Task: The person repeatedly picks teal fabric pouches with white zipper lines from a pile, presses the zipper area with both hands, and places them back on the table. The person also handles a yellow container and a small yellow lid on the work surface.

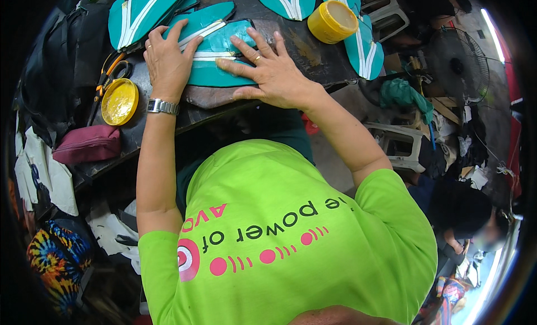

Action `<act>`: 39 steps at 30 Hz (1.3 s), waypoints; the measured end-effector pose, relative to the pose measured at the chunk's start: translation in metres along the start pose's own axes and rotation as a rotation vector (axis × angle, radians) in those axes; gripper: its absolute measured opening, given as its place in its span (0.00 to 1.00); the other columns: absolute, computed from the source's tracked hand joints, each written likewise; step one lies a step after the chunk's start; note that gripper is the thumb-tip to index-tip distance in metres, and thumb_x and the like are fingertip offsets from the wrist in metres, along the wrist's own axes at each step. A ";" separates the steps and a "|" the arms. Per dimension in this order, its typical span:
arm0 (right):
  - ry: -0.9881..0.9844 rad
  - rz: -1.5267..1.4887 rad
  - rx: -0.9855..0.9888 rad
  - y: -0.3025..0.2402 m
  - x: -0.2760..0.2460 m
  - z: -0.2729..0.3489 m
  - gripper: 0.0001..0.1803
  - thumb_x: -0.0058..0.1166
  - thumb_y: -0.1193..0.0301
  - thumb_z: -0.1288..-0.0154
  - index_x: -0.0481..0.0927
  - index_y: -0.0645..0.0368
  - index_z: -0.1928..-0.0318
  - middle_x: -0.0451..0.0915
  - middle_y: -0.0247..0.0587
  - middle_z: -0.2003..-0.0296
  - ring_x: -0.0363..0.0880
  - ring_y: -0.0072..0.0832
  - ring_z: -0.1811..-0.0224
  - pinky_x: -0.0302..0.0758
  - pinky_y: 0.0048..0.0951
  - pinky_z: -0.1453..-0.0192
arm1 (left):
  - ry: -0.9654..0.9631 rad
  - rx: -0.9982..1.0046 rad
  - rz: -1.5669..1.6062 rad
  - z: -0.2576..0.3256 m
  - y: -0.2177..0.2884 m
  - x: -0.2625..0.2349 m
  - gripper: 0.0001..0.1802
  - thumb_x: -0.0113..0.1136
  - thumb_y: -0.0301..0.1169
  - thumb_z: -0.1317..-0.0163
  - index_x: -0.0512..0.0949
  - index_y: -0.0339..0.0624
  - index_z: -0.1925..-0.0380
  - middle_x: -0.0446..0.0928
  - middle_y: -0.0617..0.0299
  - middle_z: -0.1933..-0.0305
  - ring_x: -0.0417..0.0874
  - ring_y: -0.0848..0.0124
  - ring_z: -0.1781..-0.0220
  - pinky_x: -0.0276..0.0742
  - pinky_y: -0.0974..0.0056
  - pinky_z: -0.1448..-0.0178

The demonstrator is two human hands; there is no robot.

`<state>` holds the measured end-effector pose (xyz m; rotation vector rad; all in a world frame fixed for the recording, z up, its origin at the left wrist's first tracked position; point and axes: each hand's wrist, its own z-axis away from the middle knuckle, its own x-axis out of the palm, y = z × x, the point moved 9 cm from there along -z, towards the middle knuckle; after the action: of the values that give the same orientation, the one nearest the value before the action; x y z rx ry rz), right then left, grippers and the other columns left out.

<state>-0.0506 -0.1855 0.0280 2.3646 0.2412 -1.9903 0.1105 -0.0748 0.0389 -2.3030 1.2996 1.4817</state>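
Observation:
A teal flat piece (221, 76) with white strips lies on the dark worktable (313, 62) in front of me. My left hand (168, 59) rests at its left side, fingers bent over the teal material with the tips apart. From the right, my right hand (274, 70) lies with spread fingers on the same piece, the fingertips near the white strip. A brown, worn slab (210, 96) sits under the piece's near edge. Further teal pieces with white V-shaped strips lie beyond, one at the far left (140, 17) and one at the far middle (291, 1).
A yellow tub (327, 25) of pale paste stands at the far right, near a hanging teal piece (363, 50). Left of my hand are scissors (116, 64), a yellow lid (119, 102) and a maroon pouch (86, 144). A fan (457, 64), plastic stool (397, 146) and another person (461, 210) are right.

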 end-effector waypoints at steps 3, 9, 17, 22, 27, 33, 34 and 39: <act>-0.053 -0.144 -0.040 -0.008 -0.002 0.013 0.32 0.40 0.33 0.30 0.67 0.16 0.28 0.50 0.39 0.20 0.35 0.51 0.16 0.29 0.72 0.21 | 0.000 0.004 0.002 0.001 -0.002 0.000 0.28 0.68 0.51 0.39 0.80 0.58 0.39 0.73 0.48 0.40 0.73 0.50 0.39 0.70 0.49 0.38; 0.059 -0.264 0.074 0.020 -0.013 0.026 0.25 0.41 0.37 0.27 0.79 0.20 0.36 0.51 0.38 0.20 0.35 0.50 0.16 0.27 0.70 0.21 | 0.001 0.006 -0.020 0.002 -0.003 0.002 0.28 0.68 0.52 0.38 0.80 0.59 0.39 0.73 0.48 0.39 0.73 0.50 0.39 0.70 0.49 0.39; 0.054 0.093 0.076 0.017 -0.007 0.045 0.32 0.37 0.34 0.29 0.69 0.21 0.28 0.50 0.39 0.20 0.38 0.48 0.17 0.33 0.71 0.22 | 0.028 0.021 0.001 0.001 -0.002 0.000 0.28 0.68 0.52 0.39 0.80 0.60 0.39 0.73 0.49 0.41 0.74 0.50 0.40 0.70 0.49 0.40; 0.090 -0.034 0.167 0.006 -0.009 0.066 0.33 0.49 0.39 0.31 0.70 0.28 0.28 0.51 0.43 0.20 0.42 0.50 0.18 0.37 0.70 0.23 | 0.021 0.010 -0.015 0.001 -0.003 0.001 0.28 0.68 0.52 0.39 0.80 0.60 0.39 0.73 0.49 0.41 0.74 0.50 0.39 0.70 0.49 0.39; 0.095 0.017 0.257 -0.018 -0.009 0.066 0.49 0.67 0.48 0.42 0.61 0.50 0.24 0.53 0.50 0.22 0.44 0.52 0.18 0.41 0.71 0.24 | -0.008 -0.038 -0.025 0.008 -0.005 -0.002 0.28 0.68 0.50 0.39 0.80 0.59 0.39 0.72 0.47 0.39 0.73 0.49 0.38 0.70 0.48 0.37; -0.004 0.102 0.272 -0.036 0.000 0.046 0.53 0.69 0.56 0.45 0.56 0.67 0.25 0.53 0.60 0.23 0.43 0.53 0.18 0.40 0.71 0.23 | -0.023 -0.064 0.021 0.015 -0.010 -0.008 0.28 0.68 0.48 0.39 0.79 0.57 0.38 0.72 0.46 0.39 0.73 0.48 0.37 0.70 0.48 0.36; -0.067 0.170 0.273 -0.037 0.006 0.042 0.57 0.71 0.55 0.48 0.55 0.66 0.25 0.53 0.60 0.23 0.43 0.53 0.18 0.40 0.71 0.22 | -0.022 -0.065 0.027 0.015 -0.011 -0.008 0.29 0.69 0.48 0.39 0.79 0.56 0.38 0.72 0.45 0.39 0.73 0.48 0.38 0.70 0.48 0.36; 0.019 0.187 0.198 -0.052 0.008 0.020 0.37 0.49 0.69 0.34 0.59 0.68 0.27 0.56 0.61 0.24 0.47 0.54 0.18 0.38 0.72 0.23 | -0.022 -0.062 0.039 0.015 -0.012 -0.008 0.29 0.70 0.48 0.40 0.80 0.55 0.39 0.72 0.46 0.41 0.74 0.49 0.39 0.72 0.49 0.37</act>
<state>-0.0761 -0.1357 0.0199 2.4145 -0.1782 -1.9880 0.1072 -0.0550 0.0339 -2.3039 1.3193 1.5766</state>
